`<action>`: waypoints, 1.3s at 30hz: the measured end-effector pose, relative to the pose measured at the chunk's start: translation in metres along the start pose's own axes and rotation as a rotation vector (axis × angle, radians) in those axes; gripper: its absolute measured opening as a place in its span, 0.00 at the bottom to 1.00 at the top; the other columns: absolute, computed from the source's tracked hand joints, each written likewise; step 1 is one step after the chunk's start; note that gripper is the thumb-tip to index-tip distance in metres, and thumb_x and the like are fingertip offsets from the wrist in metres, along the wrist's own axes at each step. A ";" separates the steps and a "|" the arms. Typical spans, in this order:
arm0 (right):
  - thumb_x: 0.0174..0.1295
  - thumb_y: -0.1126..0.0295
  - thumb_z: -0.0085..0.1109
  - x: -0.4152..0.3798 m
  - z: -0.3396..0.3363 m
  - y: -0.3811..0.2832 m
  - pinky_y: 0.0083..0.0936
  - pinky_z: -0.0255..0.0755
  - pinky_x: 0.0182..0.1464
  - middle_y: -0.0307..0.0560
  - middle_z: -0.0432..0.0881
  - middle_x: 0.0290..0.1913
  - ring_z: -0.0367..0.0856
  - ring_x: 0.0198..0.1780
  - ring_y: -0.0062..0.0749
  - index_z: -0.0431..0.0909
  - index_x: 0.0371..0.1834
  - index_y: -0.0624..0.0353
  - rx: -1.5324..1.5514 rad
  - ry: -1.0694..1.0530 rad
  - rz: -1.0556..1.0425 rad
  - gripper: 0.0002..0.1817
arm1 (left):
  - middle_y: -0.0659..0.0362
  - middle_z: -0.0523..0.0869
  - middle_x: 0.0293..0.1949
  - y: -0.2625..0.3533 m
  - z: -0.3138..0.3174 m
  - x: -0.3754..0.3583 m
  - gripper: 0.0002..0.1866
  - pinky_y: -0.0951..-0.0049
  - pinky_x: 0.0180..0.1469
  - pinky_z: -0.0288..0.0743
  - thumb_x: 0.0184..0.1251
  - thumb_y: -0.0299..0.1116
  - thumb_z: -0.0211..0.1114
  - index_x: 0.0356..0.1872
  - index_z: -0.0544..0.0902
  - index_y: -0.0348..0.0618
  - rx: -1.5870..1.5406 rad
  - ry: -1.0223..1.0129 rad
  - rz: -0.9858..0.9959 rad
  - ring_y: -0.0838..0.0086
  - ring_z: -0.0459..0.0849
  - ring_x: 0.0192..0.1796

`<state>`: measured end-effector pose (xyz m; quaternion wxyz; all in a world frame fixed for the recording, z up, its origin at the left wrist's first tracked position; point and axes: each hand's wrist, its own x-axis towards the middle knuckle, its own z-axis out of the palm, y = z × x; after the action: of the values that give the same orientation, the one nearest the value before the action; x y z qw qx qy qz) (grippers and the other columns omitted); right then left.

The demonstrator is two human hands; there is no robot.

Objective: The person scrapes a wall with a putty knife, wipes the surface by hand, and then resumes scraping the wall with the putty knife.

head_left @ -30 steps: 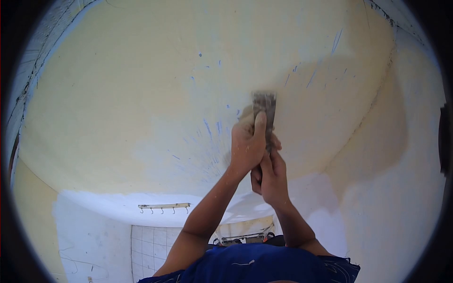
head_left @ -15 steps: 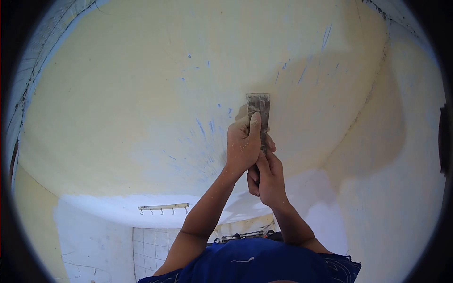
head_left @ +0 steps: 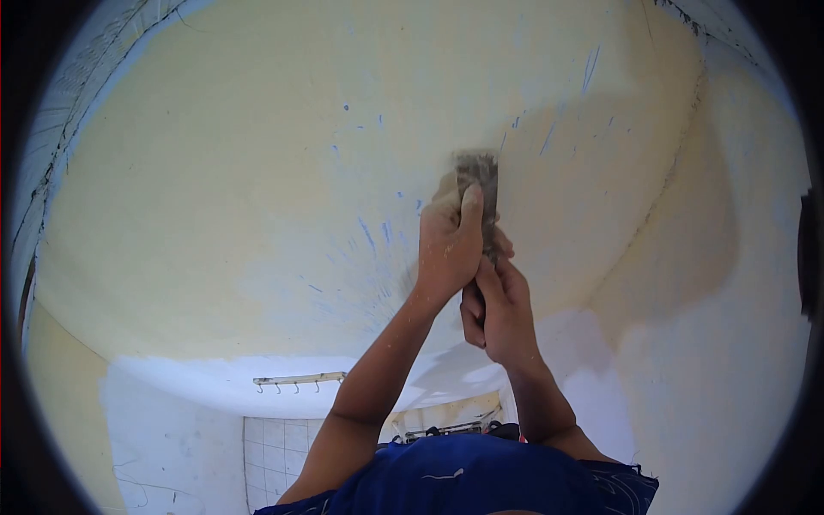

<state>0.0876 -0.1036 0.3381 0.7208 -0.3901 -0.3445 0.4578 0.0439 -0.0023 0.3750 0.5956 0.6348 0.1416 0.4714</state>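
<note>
A scraper with a flat, worn metal blade (head_left: pixel 487 193) points up against the pale yellow wall (head_left: pixel 215 189). My left hand (head_left: pixel 452 240) grips the blade part, its thumb lying along the face and its fingers behind. Below it, my right hand (head_left: pixel 505 311) is closed round the handle, which is mostly hidden by the fingers. Blue streaks (head_left: pixel 367 236) show on the wall to the left of my hands, with more at the upper right. The blade's top edge is slightly blurred.
A rail with several hooks (head_left: pixel 299 378) is fixed to the white lower wall. Tiles (head_left: pixel 276 446) and some dark items (head_left: pixel 446 429) show near the bottom. At the far right edge is a dark object (head_left: pixel 807 256). Cracks run along the wall's upper corners.
Both hands and the scraper have moved a little up and to the right along the wall. Their hold on it looks the same.
</note>
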 end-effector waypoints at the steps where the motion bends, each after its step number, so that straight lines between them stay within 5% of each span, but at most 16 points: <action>1: 0.82 0.60 0.40 0.003 0.002 -0.006 0.17 0.50 0.10 0.31 0.64 0.18 0.58 0.10 0.13 0.68 0.43 0.56 0.014 -0.001 -0.018 0.13 | 0.55 0.81 0.21 0.008 0.002 0.004 0.20 0.72 0.23 0.80 0.84 0.40 0.50 0.33 0.76 0.33 -0.003 0.002 -0.001 0.71 0.85 0.21; 34: 0.82 0.60 0.40 0.009 0.005 -0.024 0.18 0.53 0.09 0.33 0.63 0.18 0.60 0.08 0.16 0.64 0.40 0.57 -0.060 -0.068 0.028 0.13 | 0.57 0.79 0.23 0.009 -0.003 0.010 0.22 0.73 0.25 0.81 0.84 0.41 0.49 0.29 0.75 0.36 -0.085 -0.002 0.041 0.71 0.87 0.24; 39: 0.82 0.59 0.41 0.018 0.018 -0.034 0.20 0.49 0.08 0.33 0.61 0.18 0.57 0.08 0.16 0.67 0.43 0.55 -0.057 -0.073 -0.090 0.13 | 0.57 0.79 0.23 0.033 -0.002 0.028 0.22 0.73 0.25 0.81 0.84 0.41 0.50 0.28 0.74 0.37 -0.047 -0.035 0.101 0.70 0.88 0.24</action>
<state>0.0917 -0.0922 0.3784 0.7162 -0.3779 -0.4005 0.4288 0.0444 0.0117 0.4161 0.5883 0.6351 0.0880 0.4928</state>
